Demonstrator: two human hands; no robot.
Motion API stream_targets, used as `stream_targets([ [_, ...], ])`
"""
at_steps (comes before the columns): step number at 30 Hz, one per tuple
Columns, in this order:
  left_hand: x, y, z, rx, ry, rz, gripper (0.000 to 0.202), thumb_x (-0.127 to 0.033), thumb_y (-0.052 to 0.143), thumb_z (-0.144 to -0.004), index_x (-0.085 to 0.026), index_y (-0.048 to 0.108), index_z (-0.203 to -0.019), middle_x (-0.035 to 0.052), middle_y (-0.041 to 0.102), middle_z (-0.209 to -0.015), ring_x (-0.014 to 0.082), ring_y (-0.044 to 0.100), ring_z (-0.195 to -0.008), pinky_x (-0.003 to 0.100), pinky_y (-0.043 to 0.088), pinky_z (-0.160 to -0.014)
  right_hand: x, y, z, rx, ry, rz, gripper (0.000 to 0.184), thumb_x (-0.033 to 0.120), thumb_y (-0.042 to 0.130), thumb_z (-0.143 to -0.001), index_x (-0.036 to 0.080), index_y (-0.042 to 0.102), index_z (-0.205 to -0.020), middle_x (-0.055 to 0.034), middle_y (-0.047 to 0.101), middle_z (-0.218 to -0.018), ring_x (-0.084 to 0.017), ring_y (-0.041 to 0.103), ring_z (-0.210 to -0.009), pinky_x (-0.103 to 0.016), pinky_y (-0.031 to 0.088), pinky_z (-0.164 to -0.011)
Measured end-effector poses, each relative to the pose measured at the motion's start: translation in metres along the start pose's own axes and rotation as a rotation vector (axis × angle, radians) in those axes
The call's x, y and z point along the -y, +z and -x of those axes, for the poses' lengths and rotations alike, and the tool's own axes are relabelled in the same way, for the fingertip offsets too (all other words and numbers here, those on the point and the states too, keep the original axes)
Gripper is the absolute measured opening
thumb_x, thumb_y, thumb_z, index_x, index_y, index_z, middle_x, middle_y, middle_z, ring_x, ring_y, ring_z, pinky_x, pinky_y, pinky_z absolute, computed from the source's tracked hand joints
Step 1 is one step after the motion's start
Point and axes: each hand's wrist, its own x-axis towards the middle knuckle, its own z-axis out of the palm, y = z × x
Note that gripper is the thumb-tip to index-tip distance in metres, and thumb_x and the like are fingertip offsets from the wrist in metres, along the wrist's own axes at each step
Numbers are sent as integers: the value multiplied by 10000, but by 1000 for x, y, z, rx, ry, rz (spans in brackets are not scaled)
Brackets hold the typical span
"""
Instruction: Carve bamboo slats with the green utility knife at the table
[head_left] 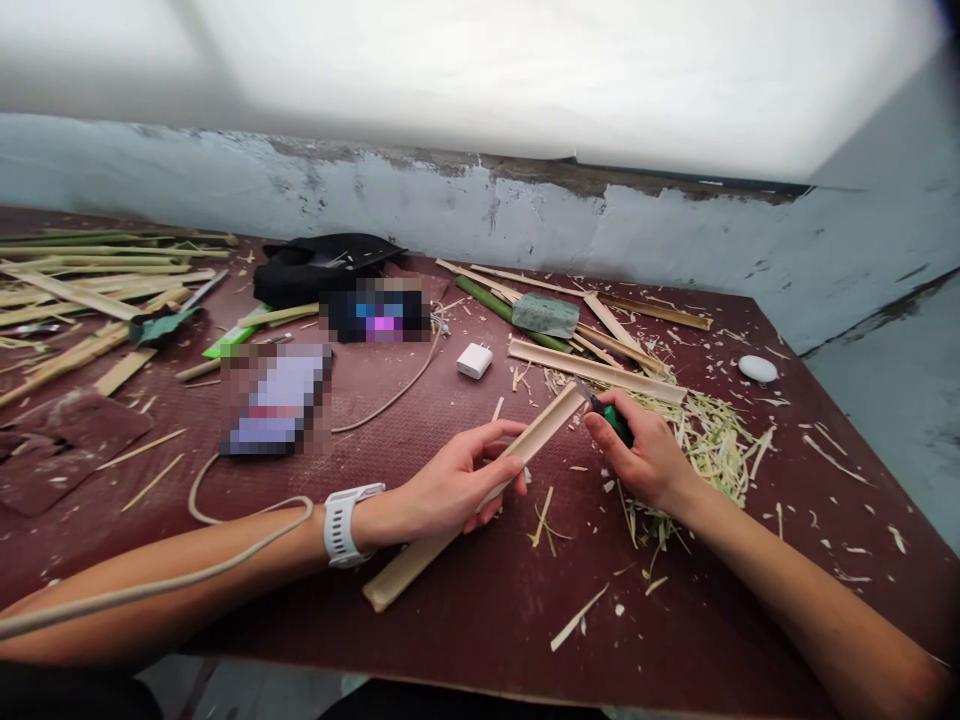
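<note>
My left hand (457, 485), with a white watch on its wrist, is closed around a long pale bamboo strip (409, 570) that slants from the table's near edge up to the right. My right hand (645, 455) grips a small green-handled knife (611, 415), whose blade meets the strip's far end. Both hands hover just above the dark red table (487, 620). A heap of thin bamboo shavings (712, 440) lies right behind my right hand.
Split bamboo strips (90, 280) pile up at the far left, more strips (600, 370) lie behind the hands. A white charger (474, 360) with its cable, a black pouch (322, 265), a green cloth (546, 315), a white pebble-like object (757, 368) and blurred-out items rest nearby.
</note>
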Motion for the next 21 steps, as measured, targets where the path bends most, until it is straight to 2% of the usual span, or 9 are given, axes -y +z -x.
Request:
stream_targets([
  [4, 0, 0, 0, 22, -11, -24, 470, -402, 578, -999, -225, 469, -1421, -3, 654, -834, 54, 503, -442, 126, 393, -328, 1, 0, 0, -4, 44, -49, 355, 584, 532, -974, 230, 559, -960, 47, 501, -626, -142, 443, -539, -292, 351, -549],
  [11, 0, 0, 3, 57, -56, -87, 478, -396, 566, -1004, -261, 451, -1447, -8, 650, -863, 58, 507, -468, 132, 416, -346, -1, 3, -3, -58, 75, -34, 372, 582, 611, -931, 210, 615, -904, -10, 604, -720, -160, 500, -630, -299, 370, -589],
  [15, 4, 1, 3, 69, -46, -121, 482, -397, 549, -1011, -257, 445, -1461, 9, 665, -901, 76, 537, -491, 162, 447, -361, -2, 4, -3, -41, 66, -55, 355, 560, 608, -942, 213, 610, -867, 6, 571, -697, -147, 481, -620, -299, 358, -589],
  [17, 4, 1, 2, 24, 28, -202, 439, -379, 549, -1014, -233, 497, -1425, 45, 678, -982, 110, 618, -611, 214, 544, -468, -2, 4, -3, -41, 80, -57, 359, 559, 602, -945, 217, 592, -838, 23, 531, -670, -135, 451, -596, -296, 348, -579],
  [19, 0, 2, 4, -79, 208, -365, 366, -314, 561, -1012, -214, 562, -1364, 91, 672, -1134, 171, 689, -881, 318, 630, -744, -2, 4, -3, -40, 87, -55, 364, 560, 598, -947, 218, 580, -822, 34, 500, -653, -128, 424, -578, -295, 337, -568],
  [21, -6, 4, 10, -182, 456, -528, 354, -210, 579, -994, -218, 582, -1348, 116, 627, -1294, 230, 628, -1183, 422, 539, -1048, -1, 4, -3, -37, 85, -56, 366, 560, 593, -949, 217, 580, -823, 35, 497, -653, -128, 416, -574, -296, 328, -562],
])
